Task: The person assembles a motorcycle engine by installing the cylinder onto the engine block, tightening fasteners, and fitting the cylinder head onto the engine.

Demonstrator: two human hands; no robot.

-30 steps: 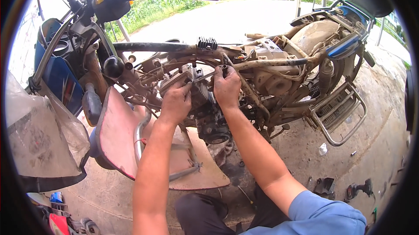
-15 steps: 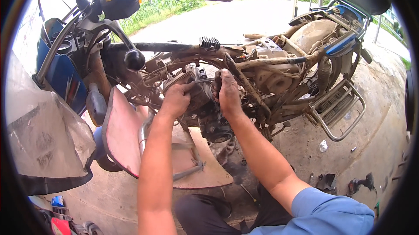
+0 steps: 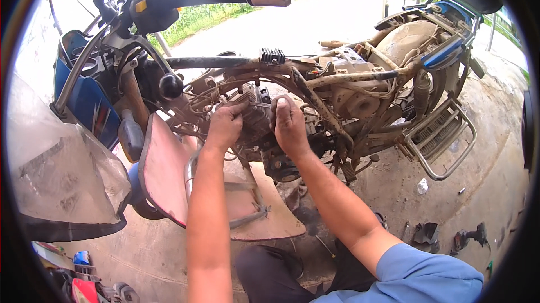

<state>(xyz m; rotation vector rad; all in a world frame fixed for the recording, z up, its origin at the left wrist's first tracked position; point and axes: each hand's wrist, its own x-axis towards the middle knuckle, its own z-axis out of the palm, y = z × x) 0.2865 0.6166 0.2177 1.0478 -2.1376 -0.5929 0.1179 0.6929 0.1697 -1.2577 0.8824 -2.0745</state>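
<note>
The left hand (image 3: 224,126) and right hand (image 3: 289,125) clamp either side of the engine cylinder (image 3: 254,117), set low inside the stripped motorcycle frame (image 3: 315,92), presumably to steady or wiggle it. Since a second ago both hands have closed in tighter around it.

Both forearms are reaching up from the lower edge, nearly side by side. The left hand (image 3: 224,126) is curling, fingers bent and knuckles facing the camera, wrist straight above a bare forearm. The right hand (image 3: 288,125) is pressing palm forward, fingers together pointing up, its arm angling in from a blue sleeve (image 3: 419,277) at lower right.
</note>
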